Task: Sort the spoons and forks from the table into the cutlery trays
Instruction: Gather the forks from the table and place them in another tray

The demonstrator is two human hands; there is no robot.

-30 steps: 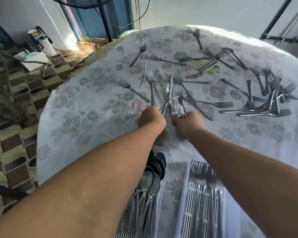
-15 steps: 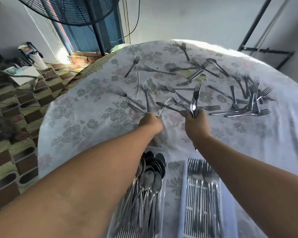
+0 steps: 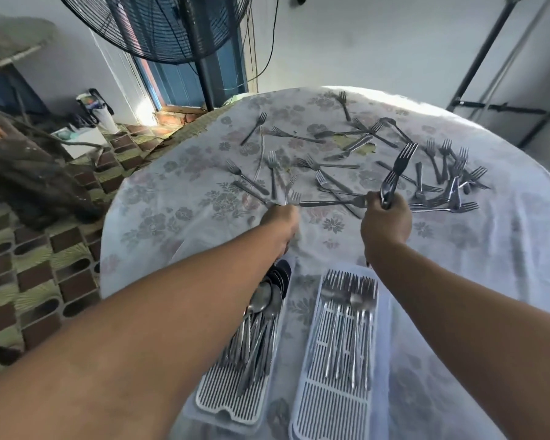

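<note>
Right hand (image 3: 385, 222) grips a fork bunch (image 3: 396, 173), tines up, just beyond the fork tray (image 3: 332, 404). Left hand (image 3: 281, 222) on blurred forks (image 3: 278, 188); fingers hidden, can't tell grip. Left arm covers much of the spoon tray (image 3: 224, 400). Loose forks (image 3: 438, 182) beyond, w/ bare cloth on the table (image 3: 505, 249) right of the fork tray. Fan (image 3: 159, 27) past far edge.

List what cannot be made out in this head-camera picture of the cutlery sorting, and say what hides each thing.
- Left hand: its grip and the forks at its fingers are motion-blurred.
- Spoon tray: upper part covered by the left forearm.
- Fork tray: near end cut off by the bottom edge.
- Number of forks in the right hand: they overlap.
</note>
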